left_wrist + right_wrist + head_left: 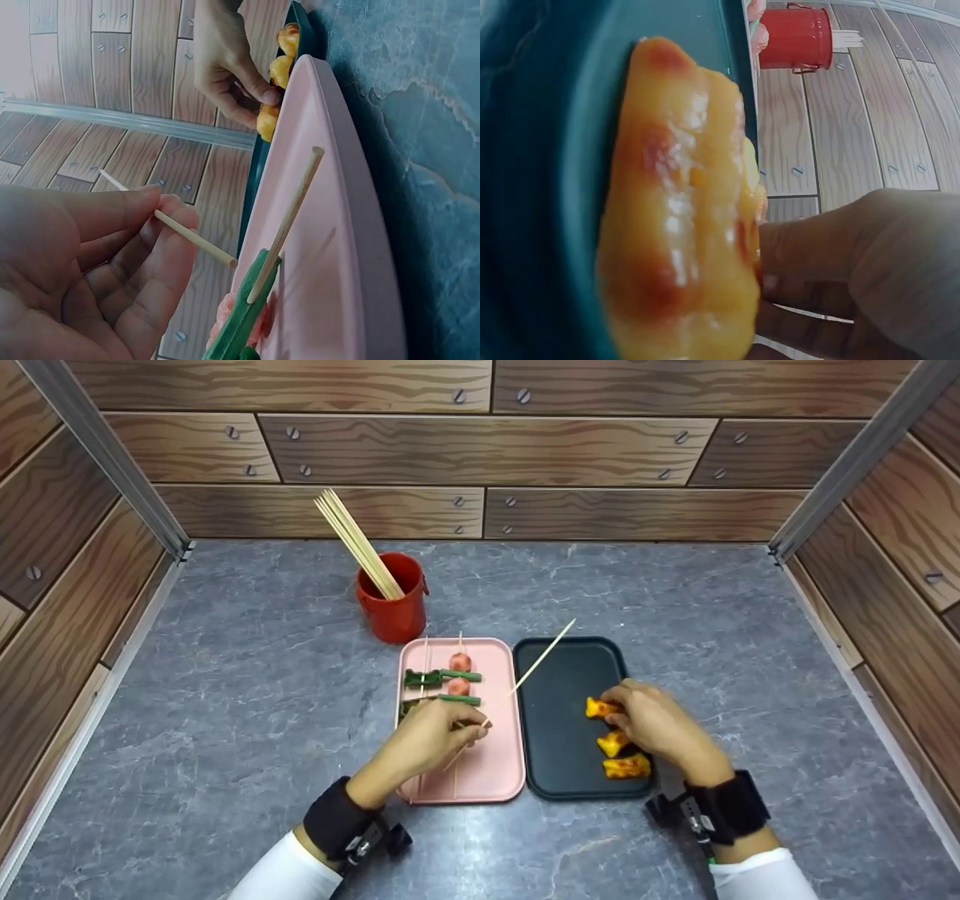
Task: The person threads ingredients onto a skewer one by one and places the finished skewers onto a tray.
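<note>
Grey marble counter: my left hand (431, 735) pinches a thin bamboo skewer (525, 679) while my right hand (652, 720) grasps an orange glazed food piece (600, 707); I'd pierce dead-centre.

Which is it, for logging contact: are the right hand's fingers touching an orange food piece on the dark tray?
Touching. The left wrist view shows the right hand with fingertips on an orange piece at the dark tray.
</note>
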Demonstrator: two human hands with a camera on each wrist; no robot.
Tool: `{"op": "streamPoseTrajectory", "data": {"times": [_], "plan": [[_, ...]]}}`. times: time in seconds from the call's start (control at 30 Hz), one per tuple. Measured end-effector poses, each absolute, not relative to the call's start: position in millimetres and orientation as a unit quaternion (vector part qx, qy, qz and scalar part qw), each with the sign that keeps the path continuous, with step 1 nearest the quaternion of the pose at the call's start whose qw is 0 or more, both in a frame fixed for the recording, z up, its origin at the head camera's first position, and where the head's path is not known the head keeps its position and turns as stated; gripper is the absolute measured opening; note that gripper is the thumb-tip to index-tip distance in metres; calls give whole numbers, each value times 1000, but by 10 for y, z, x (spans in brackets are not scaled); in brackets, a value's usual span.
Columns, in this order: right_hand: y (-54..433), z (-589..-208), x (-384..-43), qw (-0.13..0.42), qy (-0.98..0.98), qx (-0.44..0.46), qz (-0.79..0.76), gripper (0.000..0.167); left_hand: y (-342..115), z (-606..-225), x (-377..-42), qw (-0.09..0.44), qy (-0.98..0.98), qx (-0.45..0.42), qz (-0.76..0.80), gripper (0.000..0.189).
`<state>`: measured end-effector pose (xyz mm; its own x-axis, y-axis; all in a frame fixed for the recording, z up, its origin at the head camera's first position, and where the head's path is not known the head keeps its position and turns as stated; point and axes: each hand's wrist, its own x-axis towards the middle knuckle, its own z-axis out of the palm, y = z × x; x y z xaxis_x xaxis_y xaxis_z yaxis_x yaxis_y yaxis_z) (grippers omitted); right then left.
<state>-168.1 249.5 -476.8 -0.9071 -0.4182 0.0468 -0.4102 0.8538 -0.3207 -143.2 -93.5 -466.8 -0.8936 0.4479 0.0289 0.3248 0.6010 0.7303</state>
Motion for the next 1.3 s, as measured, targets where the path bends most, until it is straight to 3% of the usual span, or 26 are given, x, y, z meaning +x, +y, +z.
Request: {"op": "streamPoseTrajectory", "data": {"times": [0.53, 0.83, 1.3], "plan": [[2485, -4603, -1705, 32, 944, -105, -310, 36, -918, -4678, -1391, 101, 897, 258, 346, 13], [2472, -4570, -1697, 10, 922, -82, -379, 42, -904, -4709, -1370, 114, 893, 282, 332, 13], [2463, -4503, -1692, 11, 894, -49, -445, 42, -894, -4716, -1350, 134, 888, 308, 314, 14]]}}
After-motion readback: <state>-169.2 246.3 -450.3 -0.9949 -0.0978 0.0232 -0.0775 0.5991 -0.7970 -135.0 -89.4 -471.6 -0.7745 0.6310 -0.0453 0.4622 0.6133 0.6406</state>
